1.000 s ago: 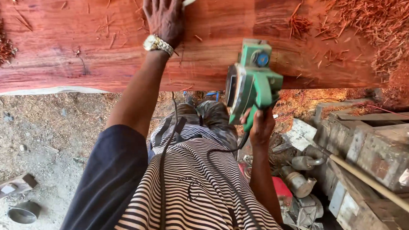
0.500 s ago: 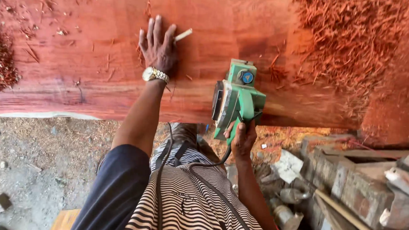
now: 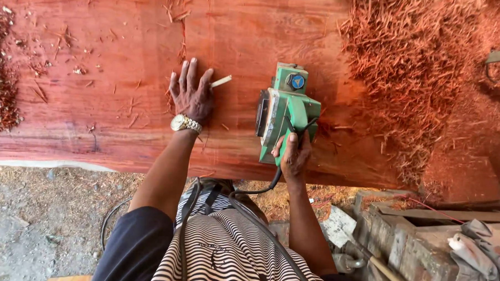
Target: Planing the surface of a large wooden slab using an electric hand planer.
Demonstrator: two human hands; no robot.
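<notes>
A wide red wooden slab (image 3: 115,47) lies across the upper view. My left hand (image 3: 192,92), with a gold watch at the wrist, rests flat on the slab, fingers spread, and a pale pencil-like stick (image 3: 221,81) pokes out between two fingers. To its right my right hand (image 3: 294,156) grips the rear handle of a green electric planer (image 3: 287,111), which sits on the slab near its front edge. A black cord (image 3: 262,188) runs from the planer down toward my body.
Thick red shavings (image 3: 413,63) cover the slab's right part, with more at the far left (image 3: 0,76). Below the slab lies dusty ground (image 3: 42,216). Grey blocks and wooden boxes (image 3: 424,241) with a long wooden handle (image 3: 386,275) crowd the lower right.
The planer and my right hand have come fully onto the slab from its front edge. My left hand stays flat on the wood. The view has moved closer over the slab.
</notes>
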